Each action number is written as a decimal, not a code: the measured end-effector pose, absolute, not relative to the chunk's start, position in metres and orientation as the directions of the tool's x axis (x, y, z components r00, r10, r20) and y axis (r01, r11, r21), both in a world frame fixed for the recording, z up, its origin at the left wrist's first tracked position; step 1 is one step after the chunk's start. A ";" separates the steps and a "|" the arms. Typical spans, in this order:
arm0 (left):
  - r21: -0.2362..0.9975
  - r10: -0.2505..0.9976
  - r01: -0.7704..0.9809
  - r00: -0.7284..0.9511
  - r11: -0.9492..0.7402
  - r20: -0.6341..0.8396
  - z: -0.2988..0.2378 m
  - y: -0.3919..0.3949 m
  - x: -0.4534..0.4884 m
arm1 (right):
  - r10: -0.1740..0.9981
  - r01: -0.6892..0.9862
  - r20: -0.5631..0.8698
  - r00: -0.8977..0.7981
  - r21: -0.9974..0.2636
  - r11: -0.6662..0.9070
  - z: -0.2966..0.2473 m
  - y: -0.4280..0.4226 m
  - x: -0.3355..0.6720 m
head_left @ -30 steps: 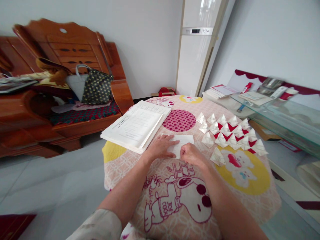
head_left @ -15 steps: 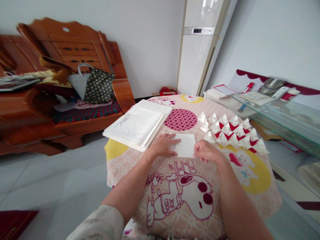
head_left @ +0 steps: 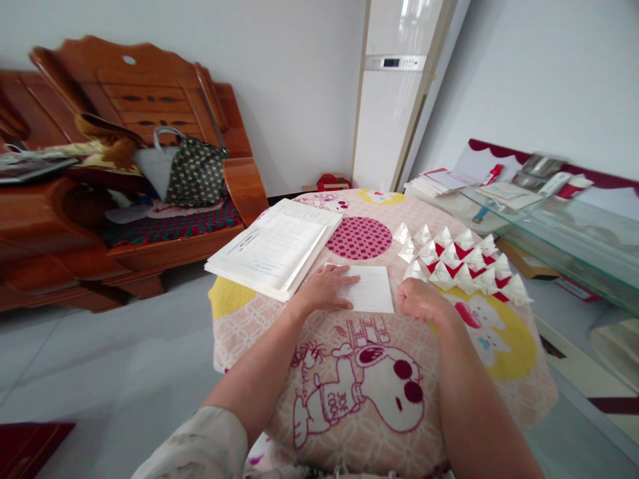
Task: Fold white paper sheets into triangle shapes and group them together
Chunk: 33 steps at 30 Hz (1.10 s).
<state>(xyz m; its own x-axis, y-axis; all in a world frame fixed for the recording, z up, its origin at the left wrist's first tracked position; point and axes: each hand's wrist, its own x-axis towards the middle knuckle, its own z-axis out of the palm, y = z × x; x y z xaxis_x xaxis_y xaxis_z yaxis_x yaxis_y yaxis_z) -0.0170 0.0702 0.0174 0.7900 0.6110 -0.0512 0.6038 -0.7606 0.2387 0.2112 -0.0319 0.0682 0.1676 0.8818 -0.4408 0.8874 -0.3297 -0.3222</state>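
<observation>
A folded sheet of white paper (head_left: 374,291) lies flat on the cloth-covered table (head_left: 369,372). My left hand (head_left: 327,287) rests on the paper's left part, fingers spread. Just off the paper's right edge, my right hand (head_left: 419,299) is curled into a loose fist, with nothing visible in it. A stack of printed sheets (head_left: 272,243) lies to the left of my left hand. Beyond my right hand stand several rows of folded paper pieces (head_left: 462,256) with pointed tops, some showing red between them.
A glass shelf unit (head_left: 574,233) with cups and papers stands at the right, close to the table. At the left is a wooden sofa (head_left: 144,86) holding a star-patterned bag (head_left: 197,169). A tall white cabinet-like appliance (head_left: 384,120) rises behind the table.
My right hand has moved slightly right, off the paper's right edge, which now shows fully. My left hand stays in place on the paper.
</observation>
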 end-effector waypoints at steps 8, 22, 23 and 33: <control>0.220 0.634 0.630 0.771 -0.745 -0.060 0.021 0.060 -0.014 | 0.970 0.701 -0.241 -0.043 -0.699 -0.142 0.034 -0.017 0.174; 0.427 0.501 0.524 0.847 -0.737 -0.174 0.011 0.088 -0.038 | 0.986 0.757 -0.168 -0.015 -0.645 -0.099 0.027 -0.016 0.163; 0.453 0.476 0.503 0.860 -0.736 -0.182 0.011 0.090 -0.040 | 0.986 0.753 -0.168 -0.016 -0.650 -0.099 0.027 -0.017 0.163; 0.506 0.422 0.452 0.888 -0.735 -0.181 0.008 0.102 -0.063 | 0.988 0.729 -0.152 -0.018 -0.679 -0.091 0.026 -0.016 0.165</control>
